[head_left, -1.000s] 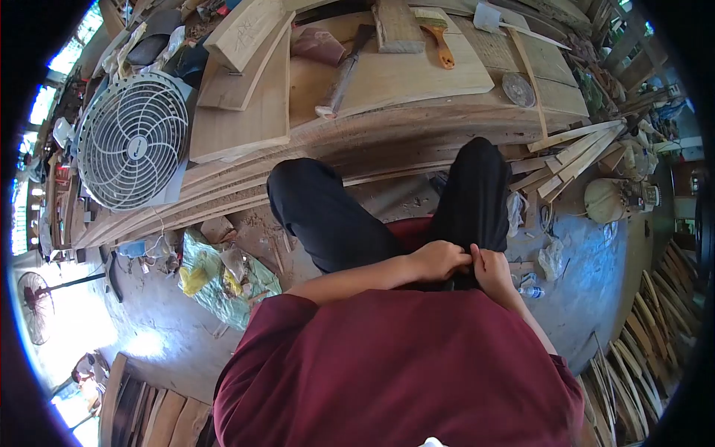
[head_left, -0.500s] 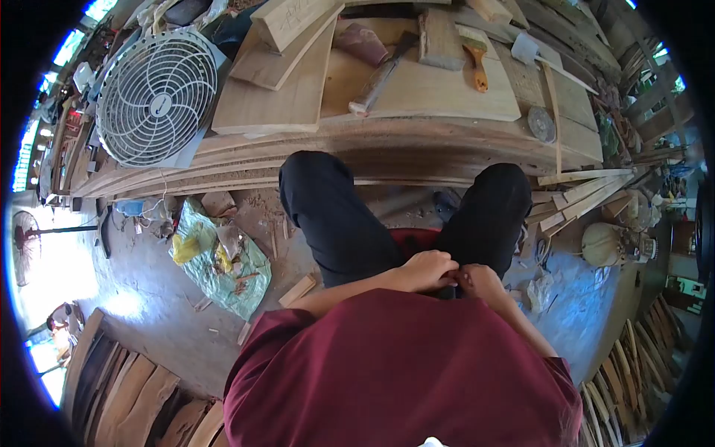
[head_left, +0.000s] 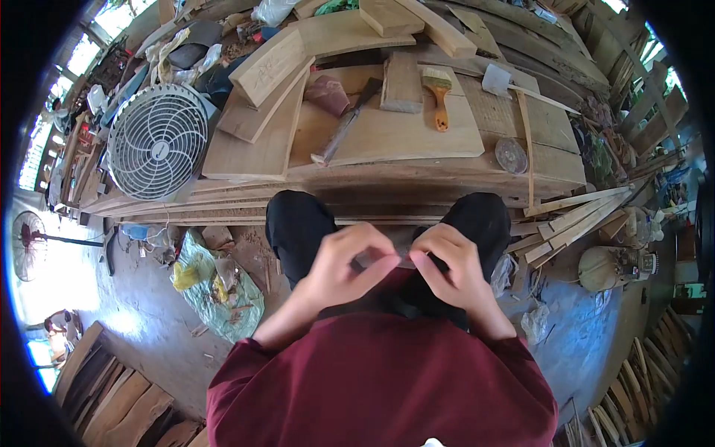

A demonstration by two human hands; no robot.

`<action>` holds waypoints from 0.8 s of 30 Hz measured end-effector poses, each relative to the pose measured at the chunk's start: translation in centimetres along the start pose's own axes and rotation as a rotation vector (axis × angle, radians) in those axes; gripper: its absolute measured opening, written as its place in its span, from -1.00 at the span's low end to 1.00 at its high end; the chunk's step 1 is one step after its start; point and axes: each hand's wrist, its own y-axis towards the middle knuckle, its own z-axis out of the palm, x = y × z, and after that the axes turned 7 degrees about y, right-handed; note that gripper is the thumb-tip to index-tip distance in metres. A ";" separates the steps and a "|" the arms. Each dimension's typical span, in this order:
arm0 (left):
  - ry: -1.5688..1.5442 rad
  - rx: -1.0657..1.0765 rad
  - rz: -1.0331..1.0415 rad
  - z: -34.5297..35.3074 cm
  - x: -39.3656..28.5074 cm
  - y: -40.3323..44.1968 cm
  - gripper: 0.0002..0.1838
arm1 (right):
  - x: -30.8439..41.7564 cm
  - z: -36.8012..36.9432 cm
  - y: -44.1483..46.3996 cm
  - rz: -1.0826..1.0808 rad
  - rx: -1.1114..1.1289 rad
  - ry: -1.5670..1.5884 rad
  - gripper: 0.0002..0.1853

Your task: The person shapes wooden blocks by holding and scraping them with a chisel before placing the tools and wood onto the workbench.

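My left hand is raised over my lap, its thumb and fingertips brought together in a pinch. Facing it, with a narrow gap between the fingertips, my right hand is pinched too. Anything between the fingers is too small to make out. Both hands are above my dark trousers, nearer to me than the wooden bench. On the bench lie a chisel-like tool, a brush with an orange handle, a reddish block and a round, clear lid-like disc.
A white fan stands at the bench's left end beside stacked boards. Wood strips jut out at the right. On the floor are a green plastic sheet and a round pale container.
My hands have risen from my lap toward the bench and moved slightly apart; earlier they were together. The view has shifted, showing more of the bench's far side.
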 end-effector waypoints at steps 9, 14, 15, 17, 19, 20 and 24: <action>-0.348 -0.373 0.735 -5.5 -11.9 1.2 -0.86 | 11.3 -0.3 7.0 -0.744 -0.091 0.861 -0.63; -0.452 -0.428 0.481 -4.2 -14.0 1.4 -0.86 | 12.5 1.0 8.5 -0.728 -0.205 0.889 -0.74; -0.457 -0.419 0.478 -4.7 -13.9 1.4 -0.86 | 12.5 1.1 8.5 -0.728 -0.200 0.885 -0.72; -0.479 -0.401 0.498 -5.8 -13.7 1.6 -0.87 | 12.4 1.1 8.7 -0.735 -0.193 0.877 -0.68; -0.505 -0.384 0.516 -6.7 -13.5 1.9 -0.88 | 12.2 1.1 8.8 -0.739 -0.186 0.866 -0.63; -0.519 -0.380 0.525 -7.0 -13.4 2.0 -0.88 | 12.2 1.1 8.8 -0.739 -0.177 0.861 -0.61; -0.458 -0.239 0.712 -8.7 -12.0 2.3 -0.80 | 11.7 1.5 8.7 -0.736 -0.095 0.843 -0.50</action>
